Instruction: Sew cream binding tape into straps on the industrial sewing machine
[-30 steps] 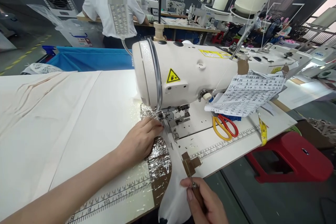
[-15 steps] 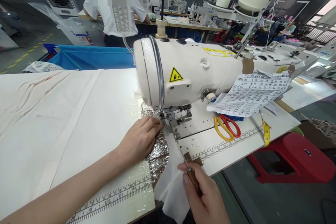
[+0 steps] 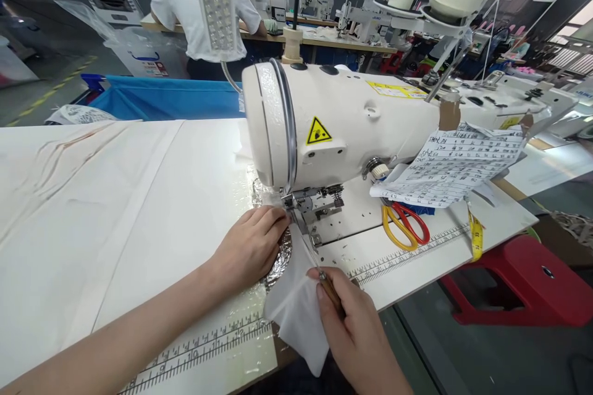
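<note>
The white sewing machine (image 3: 333,126) stands in front of me, its needle area low at its left end. My left hand (image 3: 252,244) is closed at the presser foot, its fingertips pressing the edge of a thin white cloth (image 3: 299,315). This cloth runs from the foot toward me and hangs past the table's front edge. In my right hand (image 3: 349,321) is an awl (image 3: 330,289) with a wooden handle. Its thin metal shaft points up toward the presser foot, and its tip is hard to make out. Shiny tape (image 3: 281,262) lies under my left hand.
Red-and-yellow scissors (image 3: 405,227), handwritten sheets (image 3: 451,166) and a yellow tape measure (image 3: 475,237) are on the right. Pale cloth pieces (image 3: 76,160) lie on the left of the table. A red stool (image 3: 523,278) stands below right. A person in a white shirt (image 3: 173,6) sits beyond.
My right hand with the awl has moved up and left, nearer the presser foot. The cloth has shifted toward the foot, its lower end higher. My left hand stays by the foot.
</note>
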The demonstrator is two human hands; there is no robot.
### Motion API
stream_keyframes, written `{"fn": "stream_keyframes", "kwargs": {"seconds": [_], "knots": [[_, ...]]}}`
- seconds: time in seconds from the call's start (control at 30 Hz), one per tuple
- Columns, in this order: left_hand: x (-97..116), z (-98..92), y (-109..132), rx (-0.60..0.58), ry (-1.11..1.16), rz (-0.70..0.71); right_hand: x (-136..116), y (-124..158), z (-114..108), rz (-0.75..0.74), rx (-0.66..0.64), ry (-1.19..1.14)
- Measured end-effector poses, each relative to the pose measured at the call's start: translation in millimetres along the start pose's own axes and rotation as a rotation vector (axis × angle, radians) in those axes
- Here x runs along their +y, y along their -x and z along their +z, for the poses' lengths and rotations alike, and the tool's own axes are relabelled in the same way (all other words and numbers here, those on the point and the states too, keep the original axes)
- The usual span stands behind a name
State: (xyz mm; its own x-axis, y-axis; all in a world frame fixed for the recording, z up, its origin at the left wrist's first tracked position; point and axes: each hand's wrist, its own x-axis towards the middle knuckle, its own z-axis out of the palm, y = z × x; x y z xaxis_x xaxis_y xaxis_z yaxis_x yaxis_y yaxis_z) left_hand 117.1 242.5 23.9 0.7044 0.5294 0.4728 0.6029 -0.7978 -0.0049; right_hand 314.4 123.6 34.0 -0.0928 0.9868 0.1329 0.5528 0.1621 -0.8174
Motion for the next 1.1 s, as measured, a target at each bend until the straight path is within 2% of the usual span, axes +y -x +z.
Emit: {"fn": "stream_keyframes", "kwargs": {"seconds": [0.23, 0.43, 0.5, 0.6, 0.67, 0.73, 0.8, 0.87, 0.93, 1.1], "knots": [[-0.4, -0.3, -0.8, -0.043, -0.025, -0.049, -0.7, -6.0, 2.9, -0.113, 0.007, 0.042], [1.3, 2.2, -5.9, -0.036, 0.050, -0.073, -16.2, -9.0, 8.3, -0.367, 0.054, -0.007], [4.3, 0.6, -13.6, -0.097, -0.003, -0.092, -26.2, -11.4, 11.2, -0.465, 0.055, -0.064], [6.9, -2.4, -25.8, -0.260, -0.104, -0.158, -37.6, -11.3, 15.0, -0.559, 0.086, -0.078], [4.1, -2.1, -29.5, -0.275, -0.083, -0.238, -38.2, -8.2, 15.4, -0.554, 0.115, -0.039], [-2.6, 0.6, -27.9, -0.187, 0.047, -0.336, -31.8, -5.2, 12.9, -0.513, 0.132, -0.005], [-11.2, 4.4, -22.8, -0.064, 0.230, -0.417, -20.3, -5.4, 8.6, -0.395, 0.133, 0.078], [-18.6, 7.4, -17.5, 0.009, 0.391, -0.464, -7.5, -9.9, 4.7, -0.257, 0.141, 0.213], [-23.0, 8.5, -14.5, 0.025, 0.496, -0.498, 2.8, -17.6, 3.4, -0.170, 0.140, 0.339], [-23.0, 6.4, -16.0, 0.009, 0.580, -0.569, 9.3, -35.5, 11.8, -0.206, 0.178, 0.458]]}}
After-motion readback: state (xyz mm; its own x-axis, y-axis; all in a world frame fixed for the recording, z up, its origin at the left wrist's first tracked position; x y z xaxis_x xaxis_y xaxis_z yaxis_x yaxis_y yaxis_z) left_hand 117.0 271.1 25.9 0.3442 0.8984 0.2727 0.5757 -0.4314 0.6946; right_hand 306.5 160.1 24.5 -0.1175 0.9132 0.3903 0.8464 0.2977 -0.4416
